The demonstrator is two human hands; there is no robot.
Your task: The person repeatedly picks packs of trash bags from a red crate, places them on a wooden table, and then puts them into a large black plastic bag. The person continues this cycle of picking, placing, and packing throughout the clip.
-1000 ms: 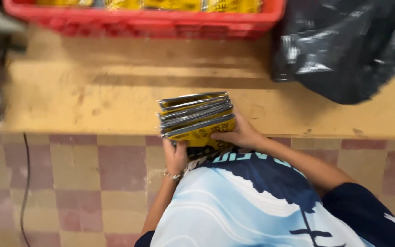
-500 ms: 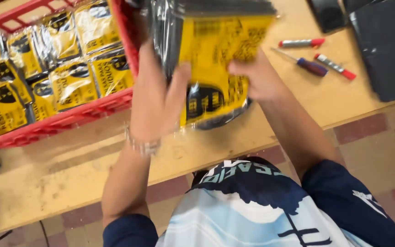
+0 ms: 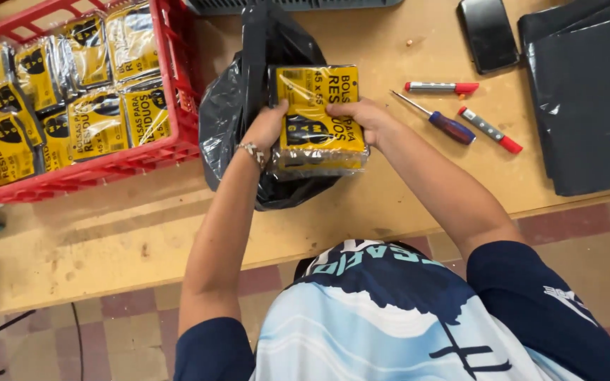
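A stack of yellow-and-black plastic-wrapped packets [image 3: 317, 120] is held over the wooden table between both hands. My left hand [image 3: 265, 130], with a bead bracelet at the wrist, grips its left edge. My right hand [image 3: 359, 116] grips its upper right edge. Under and behind the stack lies a crumpled black plastic bag [image 3: 233, 116] whose top rises toward the table's far side.
A red plastic crate [image 3: 181, 92] at the left holds several more yellow packets [image 3: 97, 123]. To the right lie a blue-handled screwdriver [image 3: 439, 121], two red-capped markers [image 3: 490, 130], a black phone [image 3: 488, 34] and a pile of flat black bags [image 3: 587, 99]. The wooden table [image 3: 107, 233] ends over a checkered tile floor.
The view swung from the table edge up over the work area. The stack, first held low at the table's edge, now sits over the black bag between both hands.
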